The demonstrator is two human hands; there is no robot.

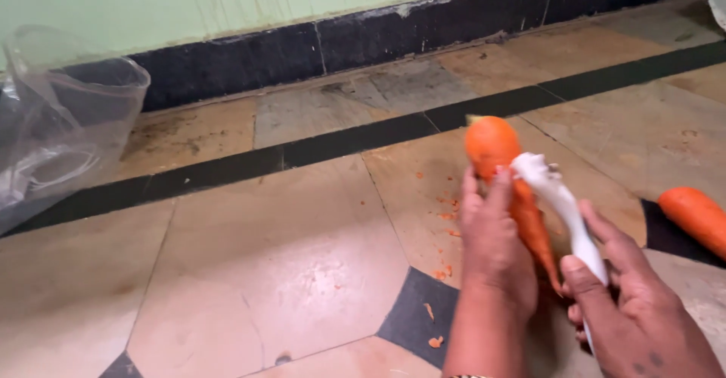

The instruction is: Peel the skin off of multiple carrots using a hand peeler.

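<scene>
My left hand (493,242) grips an orange carrot (495,145) around its middle, thick end pointing up and away, thin tip down between my hands. My right hand (635,306) holds a white peeler (560,200) by its handle. The peeler's head rests against the right side of the carrot, just above my left thumb. Both hands are low, over the stone floor at the right of the view.
A second carrot (697,217) lies on the floor at the right edge. Small orange peel scraps (448,215) are scattered on the tiles left of my hands. A clear plastic bag (57,113) sits at the far left by the green wall (189,0).
</scene>
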